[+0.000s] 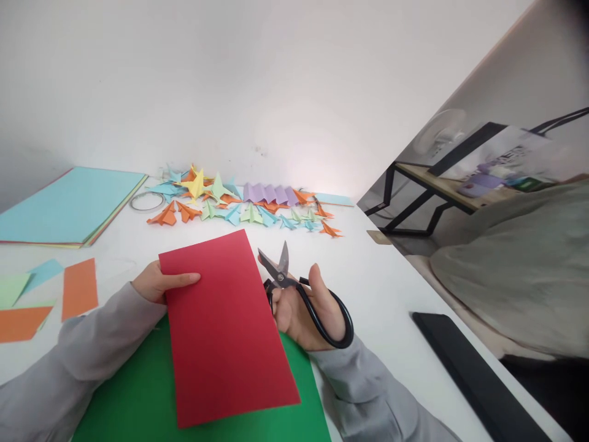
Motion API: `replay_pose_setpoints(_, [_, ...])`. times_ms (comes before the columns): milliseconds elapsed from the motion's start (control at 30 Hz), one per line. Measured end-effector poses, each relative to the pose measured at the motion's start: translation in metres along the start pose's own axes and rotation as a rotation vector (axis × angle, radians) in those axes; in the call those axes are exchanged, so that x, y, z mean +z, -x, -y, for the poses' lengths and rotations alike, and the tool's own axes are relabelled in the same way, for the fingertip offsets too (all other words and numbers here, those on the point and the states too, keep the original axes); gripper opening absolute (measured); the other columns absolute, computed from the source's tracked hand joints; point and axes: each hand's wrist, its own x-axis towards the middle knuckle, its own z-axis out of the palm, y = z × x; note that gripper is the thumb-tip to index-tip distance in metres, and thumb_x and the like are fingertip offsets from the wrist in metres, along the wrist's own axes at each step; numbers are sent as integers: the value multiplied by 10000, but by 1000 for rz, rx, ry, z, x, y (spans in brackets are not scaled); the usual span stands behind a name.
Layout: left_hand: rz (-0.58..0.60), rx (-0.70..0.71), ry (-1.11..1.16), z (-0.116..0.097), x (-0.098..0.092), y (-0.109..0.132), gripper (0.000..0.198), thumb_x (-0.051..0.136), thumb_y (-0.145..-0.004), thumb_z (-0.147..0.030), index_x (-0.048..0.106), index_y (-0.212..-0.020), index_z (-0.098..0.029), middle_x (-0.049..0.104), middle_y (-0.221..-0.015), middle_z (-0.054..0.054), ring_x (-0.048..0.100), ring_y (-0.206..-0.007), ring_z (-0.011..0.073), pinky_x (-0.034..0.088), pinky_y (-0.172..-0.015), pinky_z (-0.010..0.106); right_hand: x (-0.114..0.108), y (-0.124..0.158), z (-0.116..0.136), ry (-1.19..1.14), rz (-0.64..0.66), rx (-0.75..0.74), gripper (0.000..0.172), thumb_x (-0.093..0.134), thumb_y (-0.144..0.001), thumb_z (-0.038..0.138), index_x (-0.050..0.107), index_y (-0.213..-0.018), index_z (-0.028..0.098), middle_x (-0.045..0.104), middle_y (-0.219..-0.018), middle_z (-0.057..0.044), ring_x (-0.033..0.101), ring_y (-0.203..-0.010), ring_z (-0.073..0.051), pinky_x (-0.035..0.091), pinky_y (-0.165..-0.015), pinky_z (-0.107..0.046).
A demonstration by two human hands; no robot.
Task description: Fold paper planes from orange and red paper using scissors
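My left hand point(161, 281) grips a sheet of red paper point(225, 331) by its left edge, thumb on top and fingers hidden behind. The sheet is tilted and held above a large green sheet point(133, 380) on the table. In my right hand point(297, 313) is a pair of scissors point(281, 277) with black handles, one loop around my thumb. Their blades are spread and point up and away, just right of the red paper's upper edge. Some right-hand fingers are hidden behind the red sheet.
Folded paper figures point(221, 196) in several colours line the back by the wall, with a coil of wire point(147, 201) beside them. A stack of large blue sheets point(69, 205) lies at the far left. Orange pieces point(80, 288) lie nearer; a black bar point(469, 368) is on the right.
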Motion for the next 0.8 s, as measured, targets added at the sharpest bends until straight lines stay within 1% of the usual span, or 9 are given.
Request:
replay_pose_setpoints(100, [-21,20,-35,4,2,0,352,854,-431,-167,709,-748,-119,732,-762,112,691,-655,295,589,-563,374,-2,-1,-2,-10,27,22,820,212,-753,803,410,-1290,215,604,-759,-38,584,-656,-166,455,-634,-308])
replay_pose_setpoints(233, [-95,16,-58,3,5,1,299,859,-430,-193,701,-672,-116,720,-659,86,677,-568,250,588,-510,325,-3,-1,0,-27,51,3,832,224,-759,797,378,-1312,196,597,-727,-37,577,-622,-169,451,-617,-312])
replay_pose_setpoints(367, [-122,24,-11,-2,5,2,251,846,-465,-166,701,-668,-134,726,-670,69,683,-579,241,590,-502,297,0,1,2,-10,30,0,857,170,-764,796,318,-1362,200,589,-694,-17,558,-592,-152,430,-589,-287])
replay_pose_setpoints(500, [-109,4,-15,-7,0,0,189,823,-524,-131,701,-667,-148,728,-672,71,686,-583,241,590,-514,295,3,2,4,15,71,1,856,232,-763,788,263,-1396,211,599,-690,-6,561,-576,-151,423,-581,-283])
replay_pose_setpoints(633, [-107,-20,-5,-7,-4,-5,206,818,-536,-111,699,-698,-155,731,-692,75,696,-629,256,597,-560,313,4,3,6,39,106,12,842,238,-764,784,233,-1410,245,601,-695,0,557,-576,-161,442,-578,-318])
replay_pose_setpoints(733, [-147,31,16,-5,-7,-9,238,819,-534,-101,696,-729,-159,736,-715,58,700,-657,249,599,-576,306,3,3,8,75,101,-7,841,251,-767,779,235,-1414,243,610,-711,-13,559,-579,-169,451,-584,-345])
replay_pose_setpoints(800, [-208,123,47,-9,-15,-9,249,814,-553,-105,695,-760,-177,740,-742,20,700,-689,226,602,-610,295,3,3,10,72,77,-31,838,294,-763,772,239,-1413,245,609,-716,-12,557,-575,-168,454,-591,-355])
